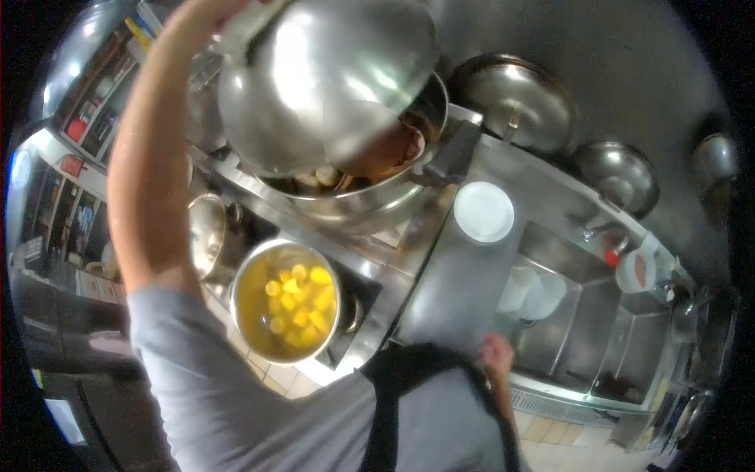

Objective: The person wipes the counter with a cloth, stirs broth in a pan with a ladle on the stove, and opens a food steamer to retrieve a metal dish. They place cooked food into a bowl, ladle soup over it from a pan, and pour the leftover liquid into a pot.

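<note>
Your left hand is up at the top edge of the view, mostly cut off, grasping the large metal lid near its rim; how the fingers sit is hidden. The lid is tilted above the large pot, covering much of its mouth, with dark contents showing below. Your right hand is low, near the counter edge and the sink; it is blurred, and you cannot tell whether its grip is clenched or released. Nearer your body than the large pot, a smaller pot holds yellow chunks in liquid. A white round piece lies on the counter, between the large pot and the sink. White containers are in the sink, and broad metal pans stand against the wall behind.
</note>
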`<state>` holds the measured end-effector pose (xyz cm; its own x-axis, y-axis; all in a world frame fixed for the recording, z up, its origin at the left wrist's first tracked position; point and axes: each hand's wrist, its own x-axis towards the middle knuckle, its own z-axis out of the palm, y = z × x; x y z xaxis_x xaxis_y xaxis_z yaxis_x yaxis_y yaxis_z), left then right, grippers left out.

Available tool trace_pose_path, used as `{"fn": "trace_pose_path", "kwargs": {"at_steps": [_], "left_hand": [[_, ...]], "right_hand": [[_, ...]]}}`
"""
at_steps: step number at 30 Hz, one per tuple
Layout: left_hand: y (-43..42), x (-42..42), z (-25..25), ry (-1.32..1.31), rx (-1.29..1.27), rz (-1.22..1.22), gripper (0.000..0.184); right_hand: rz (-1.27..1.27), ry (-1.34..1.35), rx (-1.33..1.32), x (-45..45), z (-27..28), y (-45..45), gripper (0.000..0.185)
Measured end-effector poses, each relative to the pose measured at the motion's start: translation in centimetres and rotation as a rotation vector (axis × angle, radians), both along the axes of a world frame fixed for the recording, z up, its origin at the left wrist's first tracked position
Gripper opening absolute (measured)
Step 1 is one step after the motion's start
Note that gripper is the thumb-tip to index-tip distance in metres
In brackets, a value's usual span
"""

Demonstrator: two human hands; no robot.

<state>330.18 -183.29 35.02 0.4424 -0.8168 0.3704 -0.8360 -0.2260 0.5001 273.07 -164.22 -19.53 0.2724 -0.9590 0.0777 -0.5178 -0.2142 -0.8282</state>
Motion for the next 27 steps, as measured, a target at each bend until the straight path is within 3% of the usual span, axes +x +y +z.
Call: {"fn": "trace_pose_path", "kwargs": {"at_steps": [3, 5, 6, 10, 12, 14, 16, 18, 19, 22, 23, 24, 25, 27], "left_hand": [[6.5, -1.5, 5.4, 0.095, -0.068, 0.201, 0.024], [9.1, 14.5, 6.9, 0.088, -0.211, -0.074, 0.056], [11.6, 13.1, 8.3, 0.075, -0.125, 0.117, 0.058], [21.0, 11.9, 8.1, 0.093, -0.177, 0.250, 0.064], [25.7, 14.2, 7.9, -0.233, -0.044, 0.333, 0.065], [30.2, 18.4, 6.8, -0.347, 0.031, 0.396, 0.064], [32.4, 13.6, 4.5, -0.188, 0.104, 0.301, 0.062], [34.6, 10.2, 0.7, -0.129, -0.024, 0.375, 0.054], [36.3, 9.9, 0.1, -0.160, 0.089, 0.416, 0.047], [39.0, 8.4, -4.3, 0.001, 0.034, 0.406, 0.028], [38.5, 5.0, -4.7, -0.044, 0.154, 0.587, 0.030], [38.3, 3.1, -5.7, -0.058, 0.175, 0.657, 0.034], [38.0, 1.3, -6.6, -0.070, 0.197, 0.726, 0.039], [43.0, 7.5, -9.5, -0.018, 0.095, 0.509, 0.041]], "right_hand": [[-0.067, -0.068, 0.039, 0.5, 1.4, -0.6, 0.034], [-0.084, -0.042, 0.072, -0.3, -0.6, -0.6, 0.034], [-0.114, -0.016, 0.107, -0.6, -1.3, -0.8, 0.033], [0.047, 0.051, 0.136, -0.6, 0.4, -2.0, 0.033], [0.212, 0.144, 0.021, 0.0, 1.8, -3.1, 0.032], [0.208, 0.107, 0.067, -1.2, -0.2, -4.7, 0.031], [0.188, 0.071, 0.112, -1.3, 0.7, -5.4, 0.029], [0.194, 0.122, -0.020, -0.1, 3.7, -6.9, 0.023], [0.190, 0.122, -0.021, 0.4, 4.1, -7.9, 0.023], [0.189, 0.169, -0.004, 1.2, 4.5, -8.9, 0.024], [0.210, 0.162, 0.018, 1.0, 4.4, -9.4, 0.027], [0.253, 0.219, -0.108, 0.6, 2.9, -9.9, 0.029], [0.270, 0.296, -0.048, 1.0, 4.0, -10.2, 0.029], [0.186, 0.263, 0.077, 1.5, 5.0, -10.3, 0.031]]}}
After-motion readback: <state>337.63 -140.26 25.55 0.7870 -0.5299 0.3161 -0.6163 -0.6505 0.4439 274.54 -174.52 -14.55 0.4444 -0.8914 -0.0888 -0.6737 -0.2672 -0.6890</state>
